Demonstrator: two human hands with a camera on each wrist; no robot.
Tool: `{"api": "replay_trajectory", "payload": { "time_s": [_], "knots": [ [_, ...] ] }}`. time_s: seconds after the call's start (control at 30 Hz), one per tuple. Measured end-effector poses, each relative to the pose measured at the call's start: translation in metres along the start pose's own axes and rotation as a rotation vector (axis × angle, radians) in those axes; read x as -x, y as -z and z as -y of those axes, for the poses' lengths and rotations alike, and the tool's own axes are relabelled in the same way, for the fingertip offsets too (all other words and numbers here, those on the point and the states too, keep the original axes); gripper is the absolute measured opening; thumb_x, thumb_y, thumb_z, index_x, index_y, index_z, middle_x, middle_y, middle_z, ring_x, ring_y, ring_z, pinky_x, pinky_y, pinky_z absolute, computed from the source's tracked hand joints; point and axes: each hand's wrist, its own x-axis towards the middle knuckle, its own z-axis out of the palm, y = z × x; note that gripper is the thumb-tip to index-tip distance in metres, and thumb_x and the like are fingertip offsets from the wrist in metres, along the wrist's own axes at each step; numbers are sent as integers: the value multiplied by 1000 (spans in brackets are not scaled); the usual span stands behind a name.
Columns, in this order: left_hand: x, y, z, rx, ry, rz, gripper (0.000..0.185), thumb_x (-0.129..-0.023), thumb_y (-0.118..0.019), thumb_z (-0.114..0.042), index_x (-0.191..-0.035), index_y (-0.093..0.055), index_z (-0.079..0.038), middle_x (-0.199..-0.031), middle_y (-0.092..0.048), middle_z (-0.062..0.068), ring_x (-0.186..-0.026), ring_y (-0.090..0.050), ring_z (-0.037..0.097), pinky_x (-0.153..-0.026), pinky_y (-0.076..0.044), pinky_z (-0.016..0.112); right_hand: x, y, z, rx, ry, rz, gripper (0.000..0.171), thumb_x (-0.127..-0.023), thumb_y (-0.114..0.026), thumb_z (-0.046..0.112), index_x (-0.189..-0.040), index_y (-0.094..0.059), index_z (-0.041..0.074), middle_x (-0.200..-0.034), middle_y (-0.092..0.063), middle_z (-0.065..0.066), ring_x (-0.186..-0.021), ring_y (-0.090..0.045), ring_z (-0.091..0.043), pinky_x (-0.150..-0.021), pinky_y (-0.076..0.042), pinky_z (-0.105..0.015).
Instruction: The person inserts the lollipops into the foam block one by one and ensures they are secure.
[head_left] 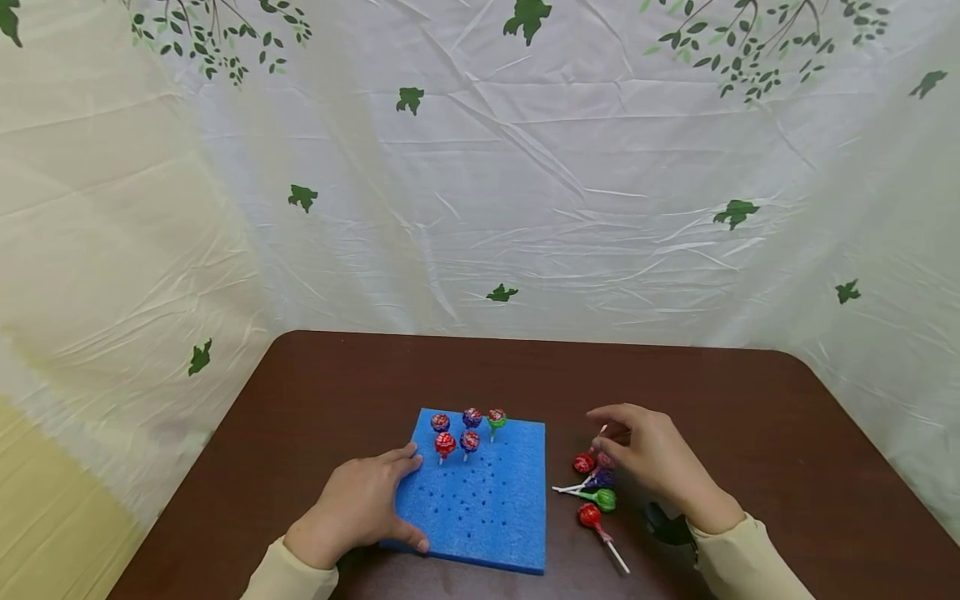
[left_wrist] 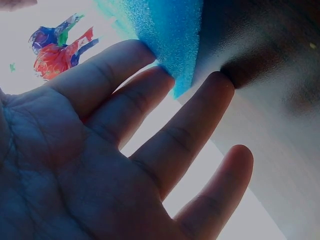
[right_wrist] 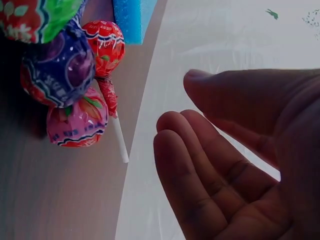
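Observation:
A blue foam board (head_left: 487, 508) dotted with holes lies on the dark brown table (head_left: 750, 433). Several wrapped lollipops (head_left: 467, 429) stand in its far rows. My left hand (head_left: 397, 500) rests on the board's left edge, fingers straight and thumb at the near corner. The left wrist view shows the fingertips (left_wrist: 150, 52) against the foam (left_wrist: 165, 35). My right hand (head_left: 611, 437) hovers over several loose lollipops (head_left: 597, 487) right of the board. In the right wrist view its fingers (right_wrist: 175, 145) are relaxed and hold nothing, close to the pile (right_wrist: 65, 75) and a white stick (right_wrist: 120, 145).
A white cloth backdrop (head_left: 480, 208) printed with green leaves hangs behind and around the table. The table's rounded far corners and side edges are in view. Bare tabletop lies beyond the board and to the far right.

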Motion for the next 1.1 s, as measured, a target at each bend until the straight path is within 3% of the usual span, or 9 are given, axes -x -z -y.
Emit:
{"api": "replay_trajectory", "payload": {
  "time_s": [0.47,1.1],
  "knots": [
    [0,-3,2,0,-6,-11,108,-52,-79,-79,-134,-65,-9,-144,-55,9,-119,-61,33,-88,-52,53,0,-11,-3,-14,16,158,31,-85,-78,5,-115,-71,6,-103,-70,-5,-83,-67,-12,-68,-55,-26],
    [0,-3,1,5,1,-9,107,-52,-80,-77,-134,-65,-10,-144,-55,8,-119,-61,33,-88,-52,54,0,-26,-4,65,58,137,28,-84,-80,6,-110,-72,8,-99,-70,2,-80,-66,-6,-68,-54,-26]
  ]
}}
